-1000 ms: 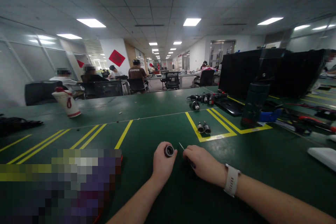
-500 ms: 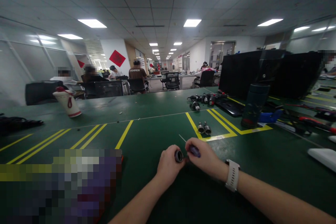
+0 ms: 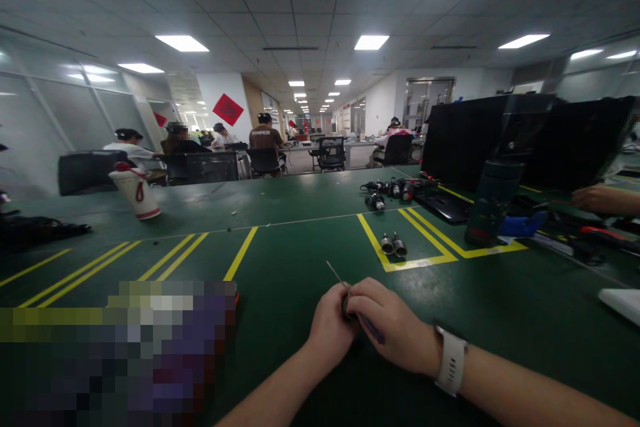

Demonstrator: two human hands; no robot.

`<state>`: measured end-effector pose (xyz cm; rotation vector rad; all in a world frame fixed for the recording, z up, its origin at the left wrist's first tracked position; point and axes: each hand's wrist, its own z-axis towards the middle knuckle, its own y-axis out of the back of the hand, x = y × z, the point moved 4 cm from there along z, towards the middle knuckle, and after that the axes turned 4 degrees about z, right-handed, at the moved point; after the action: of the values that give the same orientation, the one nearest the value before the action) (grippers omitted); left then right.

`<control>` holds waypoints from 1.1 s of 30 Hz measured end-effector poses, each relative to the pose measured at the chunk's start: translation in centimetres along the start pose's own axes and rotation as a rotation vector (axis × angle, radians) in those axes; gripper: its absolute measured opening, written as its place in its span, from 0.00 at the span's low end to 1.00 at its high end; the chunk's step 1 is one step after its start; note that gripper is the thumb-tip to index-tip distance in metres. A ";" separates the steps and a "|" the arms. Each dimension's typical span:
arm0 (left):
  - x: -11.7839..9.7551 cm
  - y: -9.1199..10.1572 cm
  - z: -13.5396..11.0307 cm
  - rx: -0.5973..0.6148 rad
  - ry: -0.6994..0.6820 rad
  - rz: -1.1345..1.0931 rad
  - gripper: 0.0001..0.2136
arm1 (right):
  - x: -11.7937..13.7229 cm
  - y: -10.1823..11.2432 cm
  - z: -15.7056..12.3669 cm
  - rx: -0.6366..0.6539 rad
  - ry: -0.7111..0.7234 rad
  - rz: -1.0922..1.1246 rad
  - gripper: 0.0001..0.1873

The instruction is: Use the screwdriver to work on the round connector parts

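My left hand (image 3: 327,325) is closed around a small dark ring-shaped part (image 3: 346,307), probably a connector shell, mostly covered by my fingers. Against it, my right hand (image 3: 395,323) grips a screwdriver with a purple handle (image 3: 372,329); its thin shaft points up and left past my left hand. The fingers of both hands meet at the dark part, just above the green table. Beyond them, two metal cylindrical connectors (image 3: 393,245) stand side by side within yellow tape lines.
More dark connectors with cables (image 3: 383,192) lie farther back. To the right are a dark bottle (image 3: 493,203), a black monitor (image 3: 453,143) and another person's hand (image 3: 607,199). A white cup (image 3: 137,193) stands at the left; a pixelated object (image 3: 165,347) lies front left.
My right hand has moved left onto the dark part, bringing the screwdriver across my left hand. The ring's opening, visible before, is now mostly covered. Another person's hand has appeared at the right.
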<state>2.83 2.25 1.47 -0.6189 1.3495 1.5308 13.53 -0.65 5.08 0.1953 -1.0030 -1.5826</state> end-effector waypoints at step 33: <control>-1.5 -1.4 -1.4 0.202 -0.212 0.658 0.42 | -4.2 -0.2 -0.4 -0.096 -0.529 0.130 0.06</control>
<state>4.42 0.31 1.76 0.1395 1.5994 1.8684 14.93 2.79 3.03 -0.3682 -1.3071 -1.5907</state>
